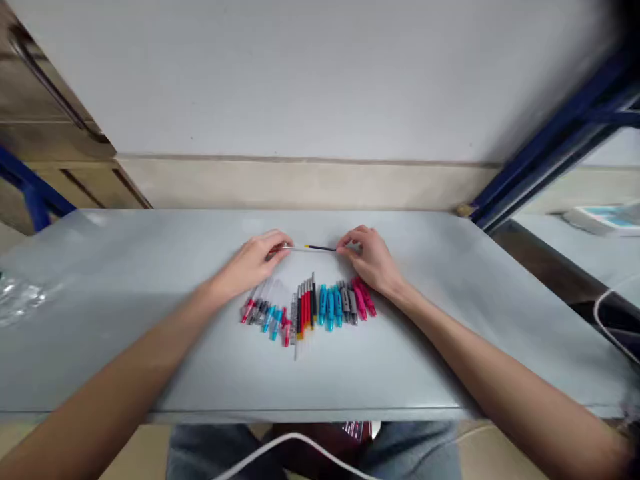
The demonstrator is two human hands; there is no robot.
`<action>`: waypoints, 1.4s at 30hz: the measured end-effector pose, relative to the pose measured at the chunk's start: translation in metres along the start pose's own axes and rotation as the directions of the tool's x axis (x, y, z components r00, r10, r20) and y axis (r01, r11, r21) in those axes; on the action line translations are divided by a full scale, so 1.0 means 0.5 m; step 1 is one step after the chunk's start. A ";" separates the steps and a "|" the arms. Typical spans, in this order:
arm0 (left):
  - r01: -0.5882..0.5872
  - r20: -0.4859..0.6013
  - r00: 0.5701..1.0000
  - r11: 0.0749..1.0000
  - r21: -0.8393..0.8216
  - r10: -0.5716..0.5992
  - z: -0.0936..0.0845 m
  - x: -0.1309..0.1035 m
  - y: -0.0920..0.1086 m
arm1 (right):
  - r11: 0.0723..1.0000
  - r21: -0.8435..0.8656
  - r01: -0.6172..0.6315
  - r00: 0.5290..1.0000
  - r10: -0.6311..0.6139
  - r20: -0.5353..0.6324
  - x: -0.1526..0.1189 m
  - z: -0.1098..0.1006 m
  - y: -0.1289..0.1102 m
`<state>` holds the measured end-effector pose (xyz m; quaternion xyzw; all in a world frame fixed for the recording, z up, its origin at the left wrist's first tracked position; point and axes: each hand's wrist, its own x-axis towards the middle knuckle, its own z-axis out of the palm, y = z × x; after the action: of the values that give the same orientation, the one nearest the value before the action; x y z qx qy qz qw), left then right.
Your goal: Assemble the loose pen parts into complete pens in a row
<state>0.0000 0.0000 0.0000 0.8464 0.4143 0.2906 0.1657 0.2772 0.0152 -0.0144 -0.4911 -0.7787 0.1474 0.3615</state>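
Observation:
Above the rows of pen parts, my right hand is closed in a pinch on the end of a dark pen refill with a yellow tip pointing left. My left hand is closed in a pinch on a thin pale rod, which runs rightward close along the refill; its exact kind is unclear. Below lie clear pen barrels with coloured ends, a spring-like clear piece, red and black refills, blue grip barrels, grey ones and pink ones.
The grey table meets a pale wall ledge. Clear plastic wrapping lies at the left edge. Blue metal posts rise at the right. A white cable crosses over my lap below the table edge.

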 end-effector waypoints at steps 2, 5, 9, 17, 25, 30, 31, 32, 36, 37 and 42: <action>-0.014 -0.003 1.000 1.000 0.000 0.014 0.001 0.002 -0.002 | 1.000 0.001 -0.002 1.000 0.002 -0.005 0.000 0.003 0.002; -0.026 -0.004 1.000 1.000 0.011 0.026 0.001 0.004 -0.003 | 1.000 0.001 -0.002 1.000 0.002 0.006 -0.001 0.005 0.002; -0.023 -0.016 1.000 0.999 0.045 0.024 0.001 0.004 -0.003 | 1.000 -0.009 -0.010 1.000 0.010 0.023 -0.003 0.001 -0.005; -0.029 -0.010 0.999 0.997 0.069 0.030 0.001 0.003 -0.005 | 1.000 -0.003 -0.005 1.000 0.005 -0.002 -0.003 0.000 -0.004; -0.080 0.009 0.997 0.960 0.269 0.080 0.012 -0.003 0.050 | 0.985 0.120 0.124 0.992 -0.126 0.009 -0.025 0.012 -0.070; -0.104 0.004 0.994 0.970 0.221 0.106 0.026 -0.007 0.074 | 0.980 0.185 0.071 0.993 -0.052 -0.107 -0.031 0.019 -0.111; -0.104 0.000 0.994 0.974 0.202 0.106 0.029 -0.007 0.079 | 0.980 0.185 0.071 0.992 -0.050 -0.117 -0.029 0.018 -0.117; -0.100 -0.011 0.994 0.976 0.194 0.105 0.031 -0.008 0.082 | 0.980 0.186 0.069 0.992 -0.048 -0.117 -0.027 0.017 -0.123; -0.020 -0.074 0.997 0.969 0.248 0.039 0.037 -0.008 0.083 | 0.980 0.190 0.058 0.992 -0.036 -0.120 -0.021 0.008 -0.141; 0.019 -0.094 0.996 0.966 0.258 0.005 0.037 -0.007 0.079 | 0.983 0.169 0.064 0.986 -0.035 -0.165 -0.022 0.005 -0.144; 0.193 -0.167 0.972 0.969 0.152 -0.167 0.026 0.001 0.041 | 0.989 0.037 0.140 0.990 -0.139 -0.032 -0.038 -0.003 -0.159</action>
<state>0.0211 -0.0127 0.0007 0.7913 0.5240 0.3026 0.0876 0.2307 -0.0394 0.0253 -0.4303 -0.8027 0.1296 0.3920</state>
